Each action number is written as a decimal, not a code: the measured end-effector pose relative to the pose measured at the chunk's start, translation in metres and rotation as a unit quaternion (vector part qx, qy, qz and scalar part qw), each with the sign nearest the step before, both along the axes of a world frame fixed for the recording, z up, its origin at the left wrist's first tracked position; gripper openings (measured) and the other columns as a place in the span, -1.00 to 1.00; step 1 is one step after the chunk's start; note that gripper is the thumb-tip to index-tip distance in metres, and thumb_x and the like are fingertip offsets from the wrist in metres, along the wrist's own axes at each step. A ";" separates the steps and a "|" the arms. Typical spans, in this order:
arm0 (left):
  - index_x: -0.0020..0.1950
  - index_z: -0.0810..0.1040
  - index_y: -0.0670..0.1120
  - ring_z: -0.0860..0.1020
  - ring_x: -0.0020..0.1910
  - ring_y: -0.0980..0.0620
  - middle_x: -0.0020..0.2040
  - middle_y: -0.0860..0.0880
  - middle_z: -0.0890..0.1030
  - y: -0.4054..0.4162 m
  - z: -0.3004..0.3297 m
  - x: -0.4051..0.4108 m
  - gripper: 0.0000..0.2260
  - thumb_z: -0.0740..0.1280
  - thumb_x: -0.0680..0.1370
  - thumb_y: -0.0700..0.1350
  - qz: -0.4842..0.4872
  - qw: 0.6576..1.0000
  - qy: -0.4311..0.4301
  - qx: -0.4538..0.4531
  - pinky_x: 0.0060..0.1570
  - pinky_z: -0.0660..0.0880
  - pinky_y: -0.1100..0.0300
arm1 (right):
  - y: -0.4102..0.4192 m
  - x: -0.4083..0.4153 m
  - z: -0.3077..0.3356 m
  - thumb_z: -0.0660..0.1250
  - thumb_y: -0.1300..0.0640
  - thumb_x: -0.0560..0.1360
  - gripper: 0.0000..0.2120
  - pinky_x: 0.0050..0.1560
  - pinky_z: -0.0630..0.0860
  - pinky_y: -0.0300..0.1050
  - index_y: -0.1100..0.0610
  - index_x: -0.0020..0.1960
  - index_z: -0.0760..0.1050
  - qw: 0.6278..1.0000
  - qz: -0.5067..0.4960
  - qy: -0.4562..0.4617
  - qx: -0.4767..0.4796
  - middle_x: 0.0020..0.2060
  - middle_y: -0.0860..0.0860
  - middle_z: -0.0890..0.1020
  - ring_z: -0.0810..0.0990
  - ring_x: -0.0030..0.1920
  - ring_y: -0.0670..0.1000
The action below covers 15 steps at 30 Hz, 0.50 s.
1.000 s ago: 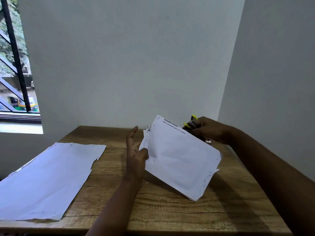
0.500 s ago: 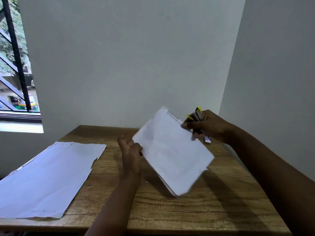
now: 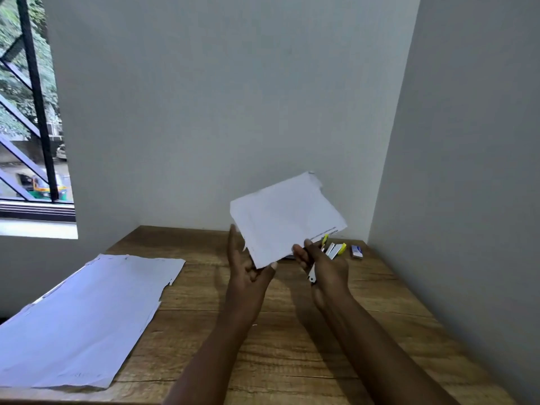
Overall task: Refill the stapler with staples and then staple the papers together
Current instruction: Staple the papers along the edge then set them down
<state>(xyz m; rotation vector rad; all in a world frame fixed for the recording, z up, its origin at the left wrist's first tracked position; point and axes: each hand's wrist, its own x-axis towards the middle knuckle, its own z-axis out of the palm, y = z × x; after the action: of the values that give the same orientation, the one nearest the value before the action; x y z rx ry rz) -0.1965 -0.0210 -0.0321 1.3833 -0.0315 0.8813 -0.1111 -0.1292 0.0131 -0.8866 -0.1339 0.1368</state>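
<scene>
Papers (image 3: 287, 219) swung up, long axis toward 2 o'clock | flat white sheets | left hand (image 3: 248, 270) pinches their corner | right hand (image 3: 324, 266) grips yellow-tipped metal stapler (image 3: 333, 249)

White held papers (image 3: 285, 219), yellow-and-silver stapler (image 3: 333, 249), brown wood-grain table (image 3: 292, 346), pale flat sheets (image 3: 84, 320)

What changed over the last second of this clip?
The held papers swung upward, printed edge now low on the right, left hand pinching their lower corner. The right hand dropped below them, keeping the stapler. The flat sheets and small box stayed put.
</scene>
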 end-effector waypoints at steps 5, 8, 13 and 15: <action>0.18 0.66 0.13 0.60 0.21 0.11 0.20 0.13 0.65 0.005 0.001 0.000 -0.62 0.42 0.51 -0.30 -0.012 1.000 -0.001 -0.018 0.10 0.58 0.23 | 0.000 -0.007 -0.009 0.43 0.34 0.46 -0.92 -0.29 0.66 -0.11 0.29 -0.07 0.56 0.999 -0.015 0.021 -0.029 -0.39 0.11 0.68 0.68 -0.40 0.00; 0.10 0.70 0.09 0.60 0.17 0.20 0.18 0.13 0.66 0.002 0.002 -0.002 -0.64 0.39 0.52 -0.36 0.005 1.000 0.024 -0.016 0.05 0.56 0.32 | -0.004 -0.008 -0.011 0.46 0.34 0.43 -0.91 -0.37 0.62 -0.17 0.27 -0.10 0.57 0.998 -0.038 0.011 -0.051 -0.43 0.06 0.66 0.65 -0.45 -0.03; 0.12 0.69 0.01 0.62 0.17 0.08 0.24 0.05 0.61 0.004 0.002 -0.002 -0.68 0.35 0.54 -0.38 -0.017 0.998 0.040 -0.053 0.05 0.60 0.20 | -0.010 -0.002 -0.009 0.49 0.32 0.41 -0.87 -0.39 0.62 -0.18 0.23 -0.22 0.54 0.993 -0.100 0.006 -0.059 -0.50 0.03 0.63 0.61 -0.49 -0.06; 0.15 0.67 -0.01 0.62 0.17 0.08 0.27 0.07 0.57 0.004 0.003 -0.003 -0.68 0.33 0.55 -0.37 -0.027 0.998 0.037 -0.052 0.04 0.60 0.21 | -0.019 0.008 -0.004 0.49 0.32 0.41 -0.85 -0.37 0.64 -0.15 0.22 -0.23 0.52 0.990 -0.135 0.016 -0.042 -0.43 0.08 0.62 0.59 -0.49 -0.05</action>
<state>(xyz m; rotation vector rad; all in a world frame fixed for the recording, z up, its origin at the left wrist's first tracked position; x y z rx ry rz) -0.1990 -0.0171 -0.0294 1.3104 0.0330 0.7749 -0.1033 -0.1482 0.0095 -0.9765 0.0235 -0.0963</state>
